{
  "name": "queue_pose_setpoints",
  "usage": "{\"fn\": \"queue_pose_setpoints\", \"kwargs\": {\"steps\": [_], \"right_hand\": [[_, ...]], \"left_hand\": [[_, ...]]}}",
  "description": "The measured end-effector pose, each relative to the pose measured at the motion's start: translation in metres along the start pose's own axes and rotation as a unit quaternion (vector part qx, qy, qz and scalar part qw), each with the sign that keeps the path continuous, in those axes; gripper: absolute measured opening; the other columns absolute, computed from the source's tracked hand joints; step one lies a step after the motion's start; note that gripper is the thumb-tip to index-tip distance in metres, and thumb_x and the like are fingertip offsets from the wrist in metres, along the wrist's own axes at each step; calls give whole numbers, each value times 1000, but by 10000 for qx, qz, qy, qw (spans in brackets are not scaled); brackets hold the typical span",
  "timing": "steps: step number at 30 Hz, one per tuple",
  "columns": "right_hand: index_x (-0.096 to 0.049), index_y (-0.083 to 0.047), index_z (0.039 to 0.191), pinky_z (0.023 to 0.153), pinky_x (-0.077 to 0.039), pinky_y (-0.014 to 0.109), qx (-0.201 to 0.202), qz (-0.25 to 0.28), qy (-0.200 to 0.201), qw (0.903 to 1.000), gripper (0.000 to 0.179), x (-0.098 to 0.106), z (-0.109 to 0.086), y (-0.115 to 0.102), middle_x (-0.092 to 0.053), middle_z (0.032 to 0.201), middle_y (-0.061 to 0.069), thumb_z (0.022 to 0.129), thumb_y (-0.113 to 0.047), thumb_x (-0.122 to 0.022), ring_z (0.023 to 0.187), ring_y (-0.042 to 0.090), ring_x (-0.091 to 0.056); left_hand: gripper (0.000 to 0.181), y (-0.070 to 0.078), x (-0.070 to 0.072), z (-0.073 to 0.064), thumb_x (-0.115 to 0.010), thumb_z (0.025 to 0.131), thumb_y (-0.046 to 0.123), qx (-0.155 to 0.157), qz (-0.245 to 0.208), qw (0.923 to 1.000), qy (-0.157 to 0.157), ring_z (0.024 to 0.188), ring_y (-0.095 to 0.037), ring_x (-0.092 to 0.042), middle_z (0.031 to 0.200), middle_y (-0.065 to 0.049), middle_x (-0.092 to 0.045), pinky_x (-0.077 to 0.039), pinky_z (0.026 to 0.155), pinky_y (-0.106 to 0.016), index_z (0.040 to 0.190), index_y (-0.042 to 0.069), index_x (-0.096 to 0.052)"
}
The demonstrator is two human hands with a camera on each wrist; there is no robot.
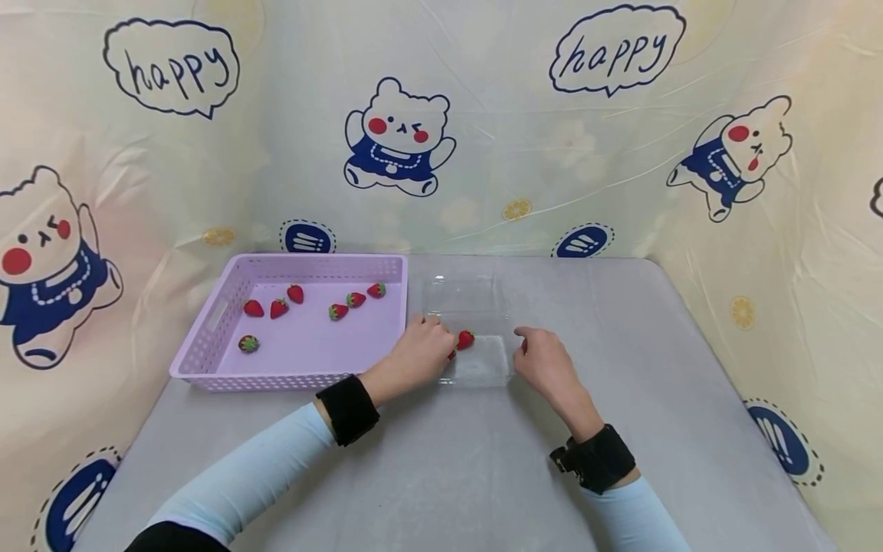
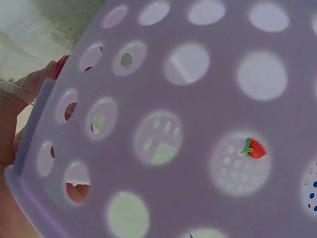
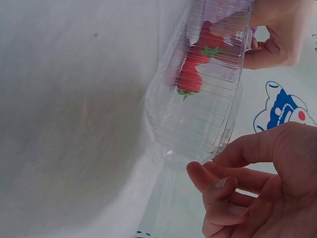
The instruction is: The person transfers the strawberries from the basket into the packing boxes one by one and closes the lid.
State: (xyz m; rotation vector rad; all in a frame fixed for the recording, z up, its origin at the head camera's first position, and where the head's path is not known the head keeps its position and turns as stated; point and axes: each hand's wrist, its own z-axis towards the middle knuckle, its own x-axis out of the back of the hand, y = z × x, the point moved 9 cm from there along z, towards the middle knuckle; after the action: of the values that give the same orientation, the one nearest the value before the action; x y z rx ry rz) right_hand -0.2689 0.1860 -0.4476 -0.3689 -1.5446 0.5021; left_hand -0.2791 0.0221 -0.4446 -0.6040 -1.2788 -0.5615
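Note:
A clear plastic clamshell box (image 1: pixel 488 360) lies with its lid (image 1: pixel 461 295) folded back, right of the lilac basket (image 1: pixel 310 381). My left hand (image 1: pixel 418 349) reaches over the box's left side and pinches a strawberry (image 3: pixel 208 37) inside it, partly hidden by the fingers. Beside that one, another strawberry (image 1: pixel 465 340) lies in the box. My right hand (image 1: pixel 547 364) is at the box's right edge, holding no strawberry; in the right wrist view its thumb and loosely bent fingers (image 3: pixel 198 174) come right up to the box's corner. Basket wall fills most of the left wrist view.
Several strawberries (image 1: pixel 279 308) are spread over the basket's floor, with another strawberry (image 1: pixel 249 343) near its front left. A grey cloth covers the table (image 1: pixel 428 468). Behind it hangs a printed curtain (image 1: pixel 497 153) with bears.

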Motion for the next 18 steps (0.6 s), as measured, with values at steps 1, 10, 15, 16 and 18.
{"fn": "queue_pose_setpoints", "kwargs": {"steps": [1, 10, 15, 16, 18], "right_hand": [[-66, 9, 133, 52, -32, 31, -10, 3, -3, 10000, 46, 0, 0, 0, -52, 66, 5, 90, 5, -53, 55, 14, -34], [-65, 8, 134, 52, -33, 31, -52, 26, -12, 10000, 45, 0, 0, 0, -53, 68, 5, 91, 5, -53, 55, 14, -35], [-65, 8, 134, 51, -31, 31, 11, 58, -3, 10000, 45, 0, -1, 0, -53, 65, 5, 91, 4, -53, 53, 13, -33], [-65, 8, 134, 51, -31, 31, 9, 65, -4, 10000, 45, 0, -1, 0, -52, 65, 5, 91, 5, -53, 53, 13, -33], [-65, 8, 134, 51, -30, 31, 16, 62, 2, 10000, 45, 0, -1, 0, -52, 64, 5, 91, 5, -53, 53, 13, -32]], "left_hand": [[13, 0, -1, 0, -76, 88, 9, 8, 16, 10000, -37, 79, -27, -64, 77, -3, -70, -46, 68, -42, 76, 13, -72], [20, -1, -6, 4, -78, 85, 9, 101, -103, 9997, -208, 80, -27, -65, 74, -2, -69, -46, 71, -44, 70, 15, -67], [21, -2, -8, 5, -78, 85, 9, 196, -149, 9993, -295, 79, -26, -65, 73, -2, -68, -45, 72, -44, 69, 16, -66], [20, -2, -8, 5, -78, 85, 9, 213, -156, 9992, -315, 80, -26, -65, 74, -2, -69, -45, 72, -44, 70, 16, -67], [17, -2, -10, 5, -78, 86, 10, 249, -156, 9990, -350, 81, -26, -65, 77, -3, -70, -45, 72, -44, 73, 15, -69]]}}
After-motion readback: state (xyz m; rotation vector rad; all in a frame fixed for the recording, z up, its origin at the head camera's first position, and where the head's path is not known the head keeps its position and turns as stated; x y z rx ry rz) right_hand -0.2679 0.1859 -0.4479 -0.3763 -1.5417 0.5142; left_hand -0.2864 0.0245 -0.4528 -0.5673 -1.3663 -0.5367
